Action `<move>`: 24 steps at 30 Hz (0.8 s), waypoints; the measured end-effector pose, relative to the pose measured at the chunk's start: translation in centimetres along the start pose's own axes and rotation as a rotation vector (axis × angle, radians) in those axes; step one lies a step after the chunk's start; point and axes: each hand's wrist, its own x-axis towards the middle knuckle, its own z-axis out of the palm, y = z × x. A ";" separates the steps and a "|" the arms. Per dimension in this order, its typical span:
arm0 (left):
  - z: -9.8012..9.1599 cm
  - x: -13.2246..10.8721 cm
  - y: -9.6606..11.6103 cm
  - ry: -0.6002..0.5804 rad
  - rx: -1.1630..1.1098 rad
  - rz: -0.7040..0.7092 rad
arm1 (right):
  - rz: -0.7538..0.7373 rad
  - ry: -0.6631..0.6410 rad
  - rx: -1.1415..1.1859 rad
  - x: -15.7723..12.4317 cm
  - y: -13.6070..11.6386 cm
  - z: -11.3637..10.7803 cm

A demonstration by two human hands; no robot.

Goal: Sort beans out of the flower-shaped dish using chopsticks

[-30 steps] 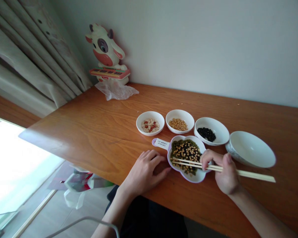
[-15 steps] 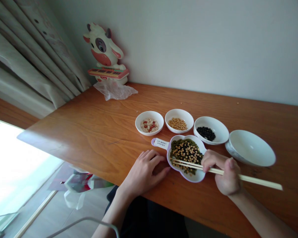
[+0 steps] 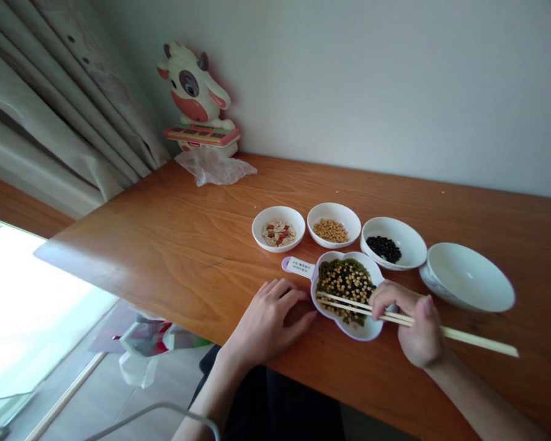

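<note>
My right hand (image 3: 411,321) is closed around a pair of chopsticks (image 3: 480,342). Their tips are slightly apart among the mixed beans (image 3: 344,285), green, black and yellow, in a flower-shaped white dish (image 3: 370,331) with a purple rim and a labelled handle. Resting on the table beside the dish is my left hand (image 3: 270,318), fingers loosely curved and apart, with nothing in it. Behind the dish stand a bowl of yellow beans (image 3: 334,210), a bowl of black beans (image 3: 406,236) and a bowl of pale and reddish seeds or nuts (image 3: 275,213).
At the right a larger white bowl (image 3: 472,275) contains nothing visible. A cow-shaped toy keyboard (image 3: 199,107) leans by the wall, with a crumpled clear plastic bag (image 3: 218,168) before it. The wooden table (image 3: 165,245) ends on the left near a curtain (image 3: 41,104).
The chopstick tips have spread a little wider apart in the dish. The whole view has shifted very slightly; my left hand stays in place on the table.
</note>
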 end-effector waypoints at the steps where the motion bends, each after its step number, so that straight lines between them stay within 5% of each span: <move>1: 0.0 0.0 0.0 -0.001 -0.001 0.000 | 0.004 0.000 -0.006 -0.1 0.1 0.0; 24: 0.0 0.2 0.0 0.011 -0.001 0.002 | 0.110 0.042 -0.011 -0.3 0.1 0.1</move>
